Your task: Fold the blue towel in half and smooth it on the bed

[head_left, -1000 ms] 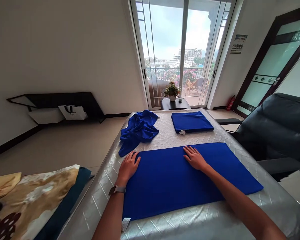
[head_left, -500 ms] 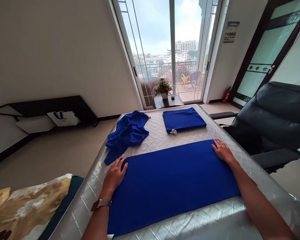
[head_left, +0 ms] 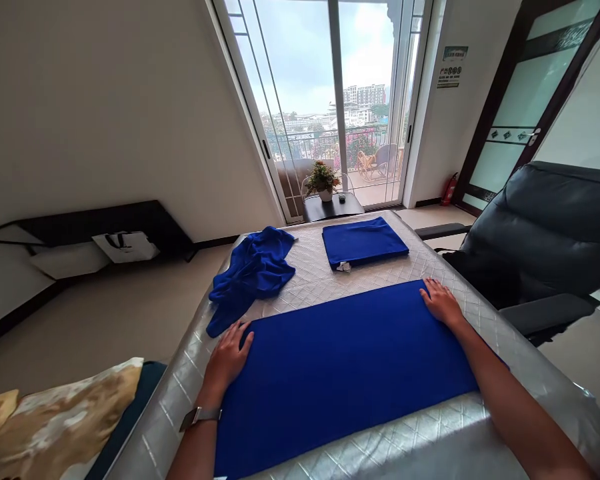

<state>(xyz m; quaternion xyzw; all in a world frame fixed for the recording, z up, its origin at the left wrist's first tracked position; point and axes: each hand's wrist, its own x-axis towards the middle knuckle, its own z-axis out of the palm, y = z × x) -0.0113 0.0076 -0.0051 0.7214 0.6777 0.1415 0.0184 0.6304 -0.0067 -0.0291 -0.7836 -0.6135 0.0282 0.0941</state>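
Note:
A long blue towel (head_left: 345,367) lies flat across the near end of a quilted silver mattress (head_left: 310,273). My left hand (head_left: 227,357) rests flat on the towel's far left corner, fingers spread, a watch on the wrist. My right hand (head_left: 440,303) lies flat on the towel's far right corner, fingers stretched out. Beyond them a neatly folded blue towel (head_left: 364,241) sits at the far middle. A crumpled blue towel (head_left: 250,273) lies at the far left, spilling over the mattress edge.
A black leather armchair (head_left: 545,233) stands close on the right. A small dark table with a potted plant (head_left: 323,181) stands past the mattress before glass balcony doors. A patterned pillow (head_left: 55,420) lies at the lower left. A white bag (head_left: 125,245) sits by the left wall.
My right hand slid from the middle of the towel's far edge out to its right corner. The left hand stayed at the left corner. The view shifted slightly.

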